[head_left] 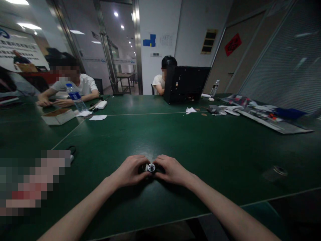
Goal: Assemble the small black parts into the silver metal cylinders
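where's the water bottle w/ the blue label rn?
Head view, far left: the bottle stands on the green table, in front of the seated person in white, beside the cardboard box.

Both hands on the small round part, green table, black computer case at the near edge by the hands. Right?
Not quite. In the head view both hands, left hand and right hand, do hold the small round part on the green table, but the black computer case stands at the far edge, not near.
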A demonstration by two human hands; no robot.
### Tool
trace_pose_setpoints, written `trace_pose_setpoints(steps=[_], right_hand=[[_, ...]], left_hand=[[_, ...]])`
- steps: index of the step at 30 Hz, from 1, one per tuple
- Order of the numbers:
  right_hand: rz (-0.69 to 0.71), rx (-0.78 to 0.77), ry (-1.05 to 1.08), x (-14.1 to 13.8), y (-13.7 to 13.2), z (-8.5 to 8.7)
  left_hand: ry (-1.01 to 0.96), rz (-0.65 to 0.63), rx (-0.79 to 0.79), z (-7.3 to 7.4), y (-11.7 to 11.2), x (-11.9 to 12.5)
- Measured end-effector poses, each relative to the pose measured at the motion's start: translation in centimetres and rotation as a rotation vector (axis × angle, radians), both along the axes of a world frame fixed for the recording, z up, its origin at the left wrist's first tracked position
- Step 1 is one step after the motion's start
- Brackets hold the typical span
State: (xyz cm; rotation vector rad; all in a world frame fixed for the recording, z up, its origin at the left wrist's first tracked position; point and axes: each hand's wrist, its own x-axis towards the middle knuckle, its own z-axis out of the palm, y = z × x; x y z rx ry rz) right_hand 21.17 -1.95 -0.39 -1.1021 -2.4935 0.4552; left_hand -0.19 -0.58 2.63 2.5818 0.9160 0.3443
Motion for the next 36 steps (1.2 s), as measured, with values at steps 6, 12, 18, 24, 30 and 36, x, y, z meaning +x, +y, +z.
trace_pose_setpoints(steps=[6, 12, 18, 24, 30, 36], right_hand=[[0.0, 0.001, -0.002, 0.09, -0.06, -0.02], [0.003, -0.007, 0.001, 0.04, -0.03, -0.03], [0.009, 0.0, 0.008, 0.06, -0.03, -0.06], [0.016, 0.01, 0.001, 0.1, 0.08, -0.23], [0.013, 0.009, 0.0, 0.11, 0.08, -0.42], [0.009, 0.004, -0.008, 0.13, -0.03, -0.1]], left_hand=[[0.003, 0.001, -0.01, 0.03, 0.04, -0.07], [0.012, 0.01, 0.0, 0.05, -0.03, -0.03], [0.015, 0.011, 0.0, 0.15, 0.0, -0.01], [0.002, -0.001, 0.008, -0.07, 0.08, -0.06], [-0.009, 0.002, 0.017, -0.26, 0.09, -0.06], [-0.009, 0.013, 0.011, -0.11, 0.02, -0.09]])
